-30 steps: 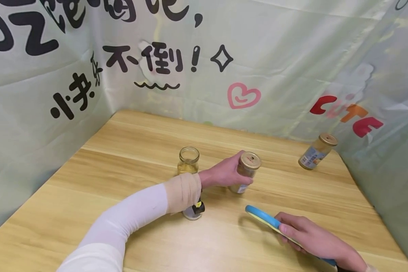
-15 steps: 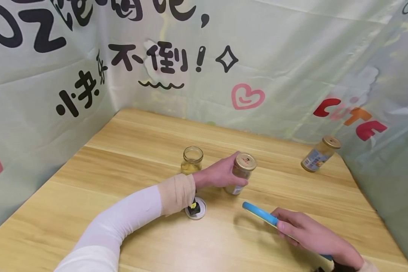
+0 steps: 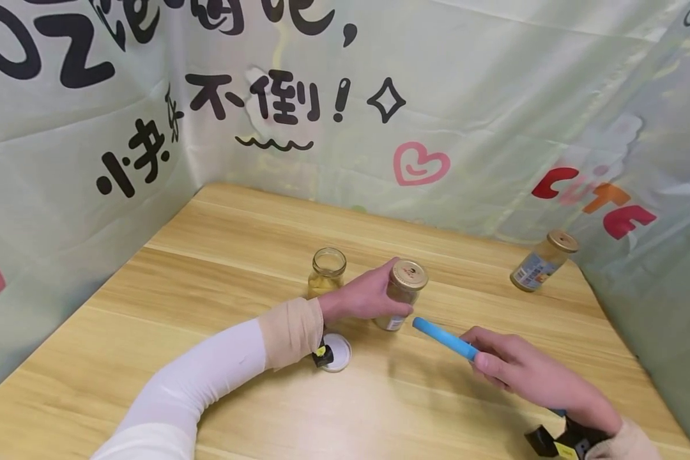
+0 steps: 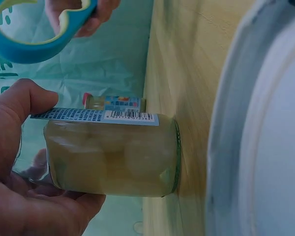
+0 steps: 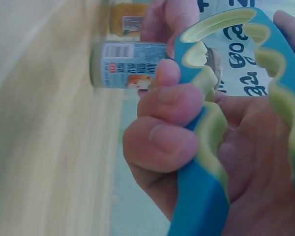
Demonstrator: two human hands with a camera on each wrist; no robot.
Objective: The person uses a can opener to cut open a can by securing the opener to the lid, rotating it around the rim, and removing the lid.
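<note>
My left hand (image 3: pixel 368 295) grips a glass jar (image 3: pixel 401 295) with a gold lid, fingers and thumb around its upper part. In the left wrist view the jar (image 4: pixel 113 157) shows pale contents and a barcode label, with its base close to the table. My right hand (image 3: pixel 523 369) holds a blue jar opener (image 3: pixel 444 336) just right of the jar, raised over the table. The right wrist view shows the opener's (image 5: pixel 206 130) scalloped yellow inner edges, with fingers curled around one arm of it.
An uncapped glass jar (image 3: pixel 326 281) stands left of the held one. A lid (image 3: pixel 339 353) lies upturned on the wooden table (image 3: pixel 253 390), by the left wrist. Another capped jar (image 3: pixel 542 263) stands at the back right. Printed cloth (image 3: pixel 299 166) hangs around the table.
The jar opener has risen and turned flatter, its tip nearer the held jar. My left hand has shifted slightly left with the jar. The head view has swung a little.
</note>
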